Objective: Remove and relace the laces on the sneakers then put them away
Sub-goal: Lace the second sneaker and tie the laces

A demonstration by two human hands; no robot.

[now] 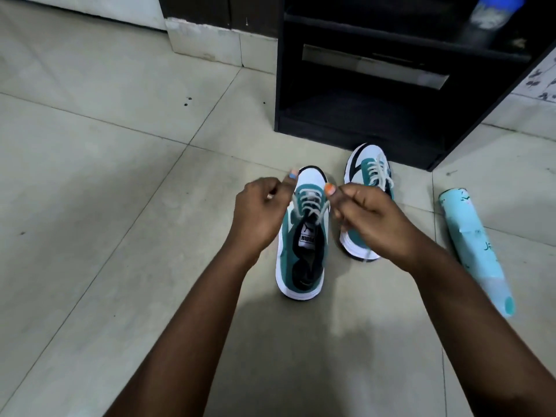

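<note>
Both shoes look laced, and the left hand point(259, 210) and right hand point(365, 213) pinch the lace ends point(310, 203) of the middle shoe point(304, 236), with the far shoe point(368, 173) and the black shelf point(376, 85) at the top right waiting.

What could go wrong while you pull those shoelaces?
Both the left hand and the right hand pinch the lace ends of the near sneaker, which stands loose on the floor; a hard tug might tip or drag it. The other sneaker sits right behind the right hand, so a wide pull could bump it. The light blue bottle lies on its side nearby and may roll if knocked.
</note>
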